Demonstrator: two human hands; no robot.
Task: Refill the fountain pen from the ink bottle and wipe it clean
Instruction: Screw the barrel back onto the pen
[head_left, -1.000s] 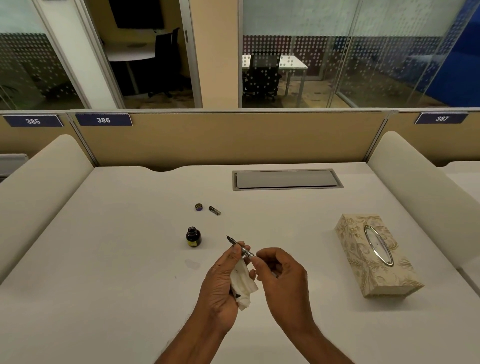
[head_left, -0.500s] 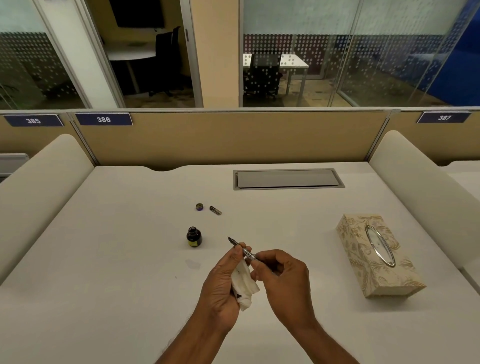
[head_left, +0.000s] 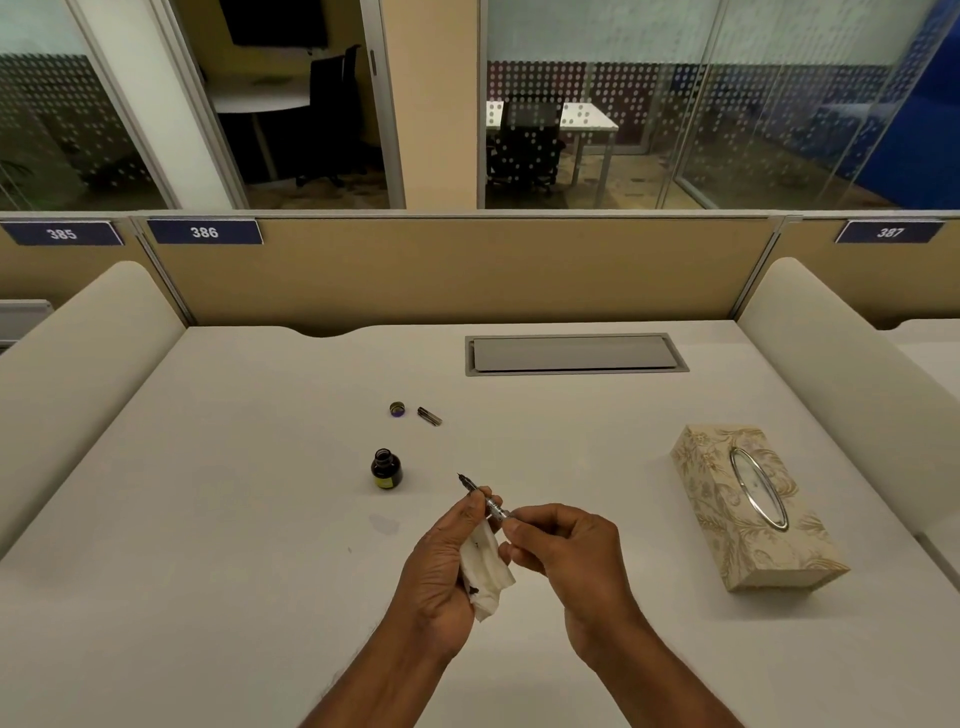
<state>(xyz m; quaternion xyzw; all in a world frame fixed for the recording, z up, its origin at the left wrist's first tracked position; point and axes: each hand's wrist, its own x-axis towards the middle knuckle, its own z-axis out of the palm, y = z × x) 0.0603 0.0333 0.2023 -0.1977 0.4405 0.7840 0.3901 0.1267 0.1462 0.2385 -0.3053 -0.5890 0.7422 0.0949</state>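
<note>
A slim fountain pen (head_left: 480, 495) points its nib up and to the left, above the white desk (head_left: 208, 519). My left hand (head_left: 447, 566) grips its front section and also holds a crumpled white tissue (head_left: 485, 569) with dark ink spots. My right hand (head_left: 566, 558) pinches the pen's rear end, which its fingers hide. The small dark ink bottle (head_left: 386, 468) stands uncapped to the left of the nib. Its round cap (head_left: 397, 409) and a short metal pen part (head_left: 429, 416) lie farther back.
A patterned tissue box (head_left: 753, 509) lies at the right. A grey cable hatch (head_left: 574, 354) is set into the desk at the back. Padded dividers flank both sides. A faint smudge (head_left: 384, 524) marks the desk below the bottle.
Both hands have stayed in almost the same spot with the pen and tissue. The view has shifted slightly.
</note>
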